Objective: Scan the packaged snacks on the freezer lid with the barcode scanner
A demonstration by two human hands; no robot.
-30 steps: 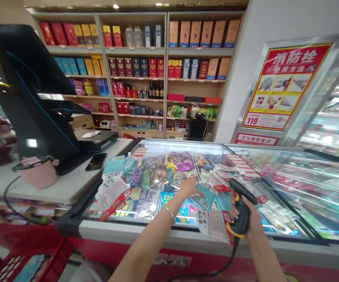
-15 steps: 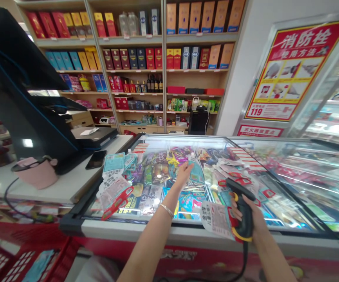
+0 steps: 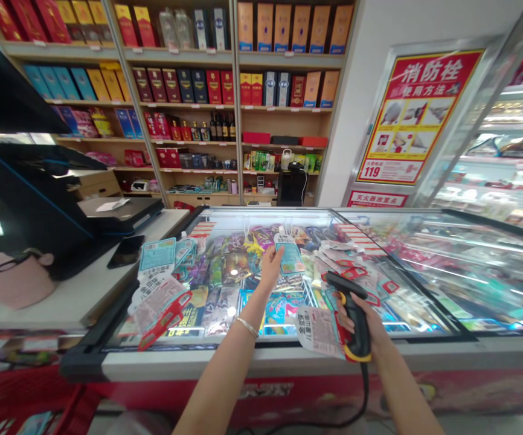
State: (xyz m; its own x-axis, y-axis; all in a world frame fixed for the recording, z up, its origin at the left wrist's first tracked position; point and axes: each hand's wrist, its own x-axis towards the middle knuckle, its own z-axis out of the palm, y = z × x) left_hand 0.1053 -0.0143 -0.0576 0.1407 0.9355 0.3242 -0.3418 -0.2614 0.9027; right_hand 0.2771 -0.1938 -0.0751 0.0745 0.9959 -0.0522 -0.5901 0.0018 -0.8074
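Observation:
My left hand (image 3: 271,266), with a bangle at the wrist, is closed on a spouted pouch (image 3: 290,254) with a blue-green label, held above the freezer's glass lid. My right hand (image 3: 360,320) grips a black and yellow barcode scanner (image 3: 356,326), its head pointing left. A white and red pouch (image 3: 321,331) with printed text hangs by the scanner, seemingly pinched in the same hand. Several similar pouches lie in a pile (image 3: 164,302) on the left of the glass, and more lie in another pile (image 3: 352,266) on the right.
The chest freezer (image 3: 180,357) holds colourful packs under its glass. On the left counter (image 3: 102,290) are a phone (image 3: 125,251), a pink container (image 3: 14,281) and a checkout terminal (image 3: 26,199). A red basket (image 3: 57,405) sits lower left. Shelves of boxes (image 3: 177,87) stand behind.
The view has turned slightly to the right, so the scene shifts left. My left hand still holds the pouch, which shows more of its label and top. The scanner stays in my right hand.

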